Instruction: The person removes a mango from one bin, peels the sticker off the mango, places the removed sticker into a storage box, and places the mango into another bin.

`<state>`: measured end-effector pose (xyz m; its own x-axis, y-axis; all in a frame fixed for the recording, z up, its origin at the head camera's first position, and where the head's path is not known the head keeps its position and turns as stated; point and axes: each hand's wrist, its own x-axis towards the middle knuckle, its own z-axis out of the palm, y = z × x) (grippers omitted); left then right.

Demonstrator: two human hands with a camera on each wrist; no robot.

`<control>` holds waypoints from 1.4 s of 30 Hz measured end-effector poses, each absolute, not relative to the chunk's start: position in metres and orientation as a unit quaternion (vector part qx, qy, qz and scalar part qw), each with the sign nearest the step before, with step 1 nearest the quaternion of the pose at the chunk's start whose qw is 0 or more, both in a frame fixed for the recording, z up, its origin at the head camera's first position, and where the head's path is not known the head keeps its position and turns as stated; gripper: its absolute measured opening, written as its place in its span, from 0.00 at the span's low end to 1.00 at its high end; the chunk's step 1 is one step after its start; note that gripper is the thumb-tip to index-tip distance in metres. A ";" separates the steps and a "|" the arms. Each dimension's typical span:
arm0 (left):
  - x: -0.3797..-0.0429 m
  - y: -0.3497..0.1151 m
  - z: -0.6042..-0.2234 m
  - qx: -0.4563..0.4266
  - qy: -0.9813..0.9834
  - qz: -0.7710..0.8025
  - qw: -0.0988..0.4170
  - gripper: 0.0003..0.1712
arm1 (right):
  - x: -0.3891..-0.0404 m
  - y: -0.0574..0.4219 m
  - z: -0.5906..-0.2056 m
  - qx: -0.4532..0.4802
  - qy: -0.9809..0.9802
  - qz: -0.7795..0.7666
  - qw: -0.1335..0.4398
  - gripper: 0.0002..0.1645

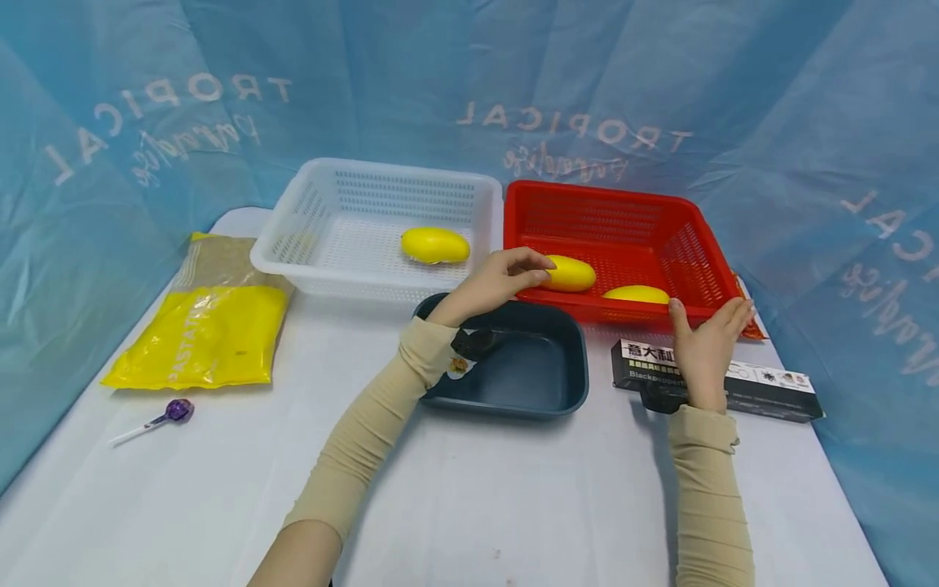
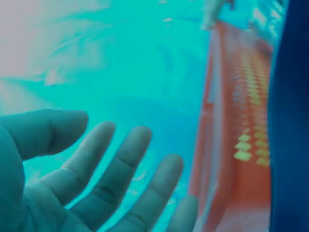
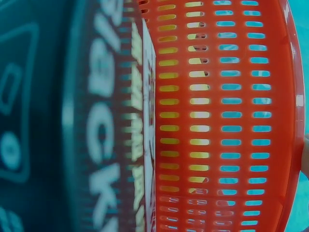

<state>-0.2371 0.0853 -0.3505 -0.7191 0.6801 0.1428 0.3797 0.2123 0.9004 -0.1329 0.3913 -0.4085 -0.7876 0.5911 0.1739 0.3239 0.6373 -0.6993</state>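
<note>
My left hand (image 1: 506, 281) reaches over the front left corner of the red basket (image 1: 682, 249), fingertips right at a smooth yellow oval thing (image 1: 570, 275) inside. In the left wrist view its fingers (image 2: 133, 157) are spread and loosely bent, with nothing between them. A second yellow oval thing (image 1: 637, 294) lies by the basket's front wall, partly hidden by the rim. At the front right of that rim is my right hand (image 1: 706, 350), thumb and fingers extended and touching it. Only a fingertip (image 3: 305, 154) shows at the rim in the right wrist view.
A white basket (image 1: 293, 265) holds another yellow oval thing (image 1: 435, 245). In front stands a dark blue bin (image 1: 524, 371). A black pepper pasta box (image 1: 770, 391) lies below my right hand. At left are a yellow pasta bag (image 1: 213, 334) and a purple lollipop (image 1: 178, 410).
</note>
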 end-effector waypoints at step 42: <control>-0.237 -0.098 -0.362 -0.098 0.810 0.536 -0.218 0.33 | -0.119 0.364 -0.381 -0.198 -0.892 0.346 0.212 0.50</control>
<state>-0.2375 -0.0982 -0.3616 -0.8857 -0.3926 0.2480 0.0744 0.4072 0.9103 -0.1190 0.3637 -0.3811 -0.8312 0.5008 0.2416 0.2070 0.6819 -0.7015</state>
